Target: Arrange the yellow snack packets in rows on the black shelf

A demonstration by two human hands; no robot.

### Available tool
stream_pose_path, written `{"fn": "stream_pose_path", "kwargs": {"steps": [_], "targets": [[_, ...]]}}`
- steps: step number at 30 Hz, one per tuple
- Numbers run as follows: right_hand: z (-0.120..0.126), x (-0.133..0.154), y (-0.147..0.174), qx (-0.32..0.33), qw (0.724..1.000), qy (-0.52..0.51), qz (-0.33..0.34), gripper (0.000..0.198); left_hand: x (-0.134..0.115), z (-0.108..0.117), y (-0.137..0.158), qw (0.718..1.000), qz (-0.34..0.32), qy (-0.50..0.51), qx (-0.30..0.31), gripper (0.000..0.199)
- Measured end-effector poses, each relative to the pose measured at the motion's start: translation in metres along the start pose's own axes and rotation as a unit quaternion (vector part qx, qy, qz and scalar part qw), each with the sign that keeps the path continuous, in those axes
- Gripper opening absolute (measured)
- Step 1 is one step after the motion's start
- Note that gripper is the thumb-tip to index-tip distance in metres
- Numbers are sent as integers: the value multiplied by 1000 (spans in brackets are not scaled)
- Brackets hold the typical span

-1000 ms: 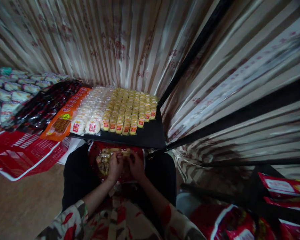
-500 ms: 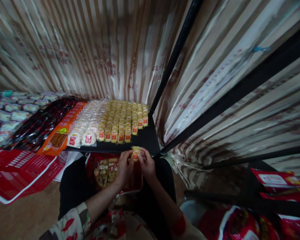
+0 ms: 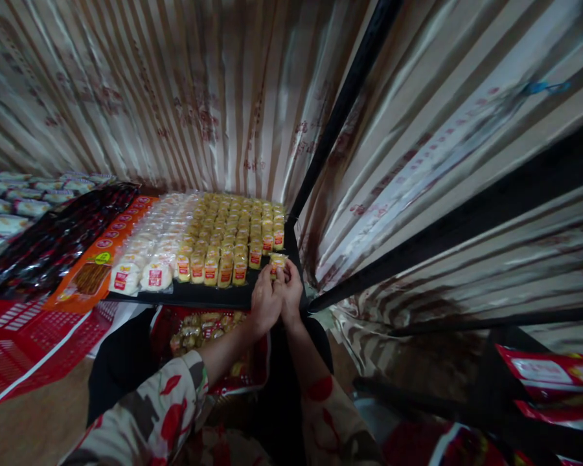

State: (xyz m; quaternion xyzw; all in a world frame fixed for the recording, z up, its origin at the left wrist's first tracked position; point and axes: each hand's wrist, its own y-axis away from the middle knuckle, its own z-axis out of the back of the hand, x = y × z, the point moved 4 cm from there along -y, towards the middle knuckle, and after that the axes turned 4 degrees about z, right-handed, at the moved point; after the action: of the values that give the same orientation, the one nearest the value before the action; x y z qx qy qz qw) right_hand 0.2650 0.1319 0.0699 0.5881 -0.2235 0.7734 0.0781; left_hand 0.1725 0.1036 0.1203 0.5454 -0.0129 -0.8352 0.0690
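Between the fingers of both my hands is a small yellow wrapped snack cake (image 3: 278, 260) with a red and white label. My left hand (image 3: 267, 298) grips it from the left and my right hand (image 3: 291, 291) from the right, above the right front part of the black shelf (image 3: 175, 296). Just behind my hands stand rows of the same yellow snack cakes (image 3: 218, 243), packed close together with labels facing me. A red basket (image 3: 267, 362) holding more yellow packs (image 3: 199, 330) rests at my lap, partly hidden by my left forearm.
Left of the cakes lie white round packs (image 3: 156, 275), an orange snack bag (image 3: 85, 278), dark shiny packs (image 3: 53, 239) and white packets (image 3: 10, 223). A red perforated basket (image 3: 24, 349) stands lower left. Black metal bars (image 3: 418, 239) cross in front of the curtain (image 3: 199, 97). Red bags (image 3: 544, 372) lie lower right.
Both hands have moved forward with the snack cake, from above the basket to over the shelf at the front of the right rows. The view has shifted slightly.
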Motion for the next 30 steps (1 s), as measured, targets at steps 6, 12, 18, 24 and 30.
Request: {"fn": "stream_pose_path", "kwargs": {"steps": [6, 12, 18, 24, 30], "targets": [[-19, -13, -27, 30, 999, -29, -17, 46, -1, -13, -19, 1000, 17, 16, 7, 42], [-31, -21, -42, 40, 999, -11, 5, 45, 3, -16, -32, 1000, 15, 17, 21, 45], [-32, -22, -42, 47, 999, -14, 20, 42, 16, -20, -38, 999, 28, 35, 21, 44], [-34, -26, -38, 28, 999, -19, 0, 29, 29, -25, -40, 998, 25, 38, 34, 44], [-39, -28, -42, 44, 999, -26, -6, 25, 39, -31, -46, 999, -1, 50, 18, 45]]}}
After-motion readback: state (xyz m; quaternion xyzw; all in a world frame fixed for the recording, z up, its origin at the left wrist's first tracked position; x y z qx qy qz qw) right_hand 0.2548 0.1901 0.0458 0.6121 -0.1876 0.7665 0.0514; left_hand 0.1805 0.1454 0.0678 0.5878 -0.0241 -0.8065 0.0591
